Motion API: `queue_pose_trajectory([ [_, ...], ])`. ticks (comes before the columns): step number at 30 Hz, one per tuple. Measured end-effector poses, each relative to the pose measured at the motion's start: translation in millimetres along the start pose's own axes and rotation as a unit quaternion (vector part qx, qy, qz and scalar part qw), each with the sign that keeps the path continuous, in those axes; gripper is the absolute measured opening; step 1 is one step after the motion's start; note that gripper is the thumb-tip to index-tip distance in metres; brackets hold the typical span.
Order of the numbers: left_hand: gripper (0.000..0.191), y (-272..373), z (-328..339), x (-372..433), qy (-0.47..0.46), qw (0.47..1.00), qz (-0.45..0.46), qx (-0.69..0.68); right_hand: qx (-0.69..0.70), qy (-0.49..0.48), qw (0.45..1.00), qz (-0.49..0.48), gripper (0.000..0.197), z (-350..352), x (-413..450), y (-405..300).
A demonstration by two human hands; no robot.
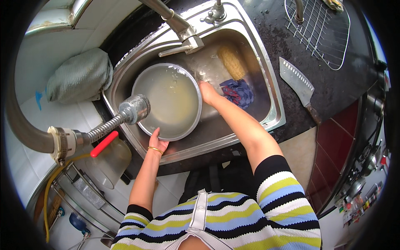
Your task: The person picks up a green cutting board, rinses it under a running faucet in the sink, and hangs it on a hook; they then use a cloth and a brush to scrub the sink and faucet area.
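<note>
A wide round metal basin (170,103) of cloudy, yellowish water stands in the left part of the stainless steel sink (215,125). My left hand (158,142) grips its near rim, thumb on top and fingers hidden below. At the basin's right side, my right hand (207,92) holds the wall, its fingertips partly out of sight. A crumpled blue and red checked cloth (239,93) lies to the right of my right hand. Beyond the cloth rests a tan, fibrous scrubber (231,62), perhaps a loofah.
The faucet (190,40) reaches over the sink's back edge. A flexible metal spout (134,109) overhangs the basin's left side. On the right counter lie a cleaver (297,81) and a wire rack (322,34). A folded grey towel (79,76) sits at the left.
</note>
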State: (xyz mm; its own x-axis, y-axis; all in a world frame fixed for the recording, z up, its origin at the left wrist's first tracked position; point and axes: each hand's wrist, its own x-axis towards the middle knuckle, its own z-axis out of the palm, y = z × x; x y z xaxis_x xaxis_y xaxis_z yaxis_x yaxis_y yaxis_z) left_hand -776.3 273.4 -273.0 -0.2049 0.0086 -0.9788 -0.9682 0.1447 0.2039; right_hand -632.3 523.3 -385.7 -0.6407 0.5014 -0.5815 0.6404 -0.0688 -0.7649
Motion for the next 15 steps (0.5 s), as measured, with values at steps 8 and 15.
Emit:
queue_pose_trajectory([
  [8, 0.018, 17, -15, 5, -0.011, 1.0, -0.002, -0.001, -0.364, -0.075, 0.87, -0.324, 0.033, 5, -6, 23],
  [15, 0.013, 10, -4, -1, -0.007, 0.999, -0.03, -0.018, -0.409, -0.12, 0.851, -0.308, 0.031, 0, 1, -13],
])
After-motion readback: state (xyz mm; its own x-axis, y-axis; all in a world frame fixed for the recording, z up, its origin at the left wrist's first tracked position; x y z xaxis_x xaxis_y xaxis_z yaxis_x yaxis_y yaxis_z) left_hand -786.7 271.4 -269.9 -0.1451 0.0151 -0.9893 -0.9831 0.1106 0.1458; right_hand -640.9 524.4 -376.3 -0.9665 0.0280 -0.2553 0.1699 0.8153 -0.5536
